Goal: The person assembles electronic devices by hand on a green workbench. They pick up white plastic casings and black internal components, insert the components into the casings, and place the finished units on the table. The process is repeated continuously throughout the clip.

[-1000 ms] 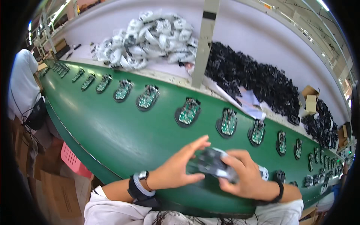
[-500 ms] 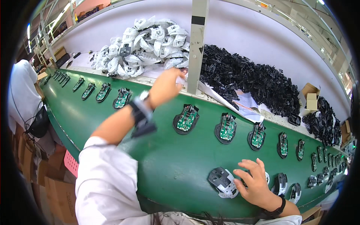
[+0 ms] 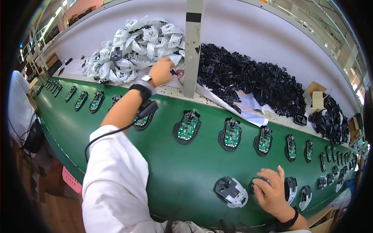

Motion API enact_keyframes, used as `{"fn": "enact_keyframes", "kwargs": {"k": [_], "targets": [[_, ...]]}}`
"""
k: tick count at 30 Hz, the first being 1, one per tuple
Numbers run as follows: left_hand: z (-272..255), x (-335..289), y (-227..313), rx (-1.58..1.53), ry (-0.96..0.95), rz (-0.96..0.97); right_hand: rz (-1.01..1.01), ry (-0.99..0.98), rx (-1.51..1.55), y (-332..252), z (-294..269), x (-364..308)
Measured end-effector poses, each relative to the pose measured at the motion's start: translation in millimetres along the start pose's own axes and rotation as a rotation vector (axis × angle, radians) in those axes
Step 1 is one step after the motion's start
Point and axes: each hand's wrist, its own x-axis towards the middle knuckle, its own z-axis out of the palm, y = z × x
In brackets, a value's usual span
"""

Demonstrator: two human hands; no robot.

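My left hand (image 3: 162,72) reaches to the right edge of a heap of white plastic mouse shells (image 3: 134,48). Its fingers are closed at a pale shell piece (image 3: 175,59), and the hand itself covers part of the grip. Lower right, my right hand (image 3: 272,190) curls its thumb and fingers around a dark mouse shell (image 3: 262,180), mostly hidden beneath it. Left of that hand, a grey-and-white mouse shell (image 3: 232,192) lies on the green work surface (image 3: 186,167). Farther off, a mouse base with a green circuit board (image 3: 187,126) sits between my hands.
More bases with circuit boards (image 3: 232,134) form a long row across the surface. Other shells (image 3: 305,197) lie right of my right hand. A post (image 3: 192,50) stands beside my left hand. Behind are a heap of small black parts (image 3: 248,77) and an open carton (image 3: 315,97).
My left hand has moved farther into the edge of the white heap. My right hand has shifted slightly right, away from the grey-and-white shell. The view has turned a little.
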Motion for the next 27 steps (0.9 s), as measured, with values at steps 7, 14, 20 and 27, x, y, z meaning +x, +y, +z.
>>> {"fn": "enact_keyframes", "kwargs": {"k": [7,14,20,27], "targets": [[-113.6,-90.2,48.6,-0.25,0.071,0.078,-0.17,-0.013,0.06,-8.7,15.6,30.2],[-158.7,-185.4,152.3,-0.636,-0.379,0.086,-0.216,-0.088,0.132,-3.8,17.0,41.5],[-167.5,-220.4,145.8,-0.406,-0.272,0.122,-0.324,-0.097,0.081,-4.8,12.6,63.1],[-151.9,-252.4,184.5,-0.329,-0.438,-0.252,0.119,0.155,0.092,129.2,6.6,126.1]]}}
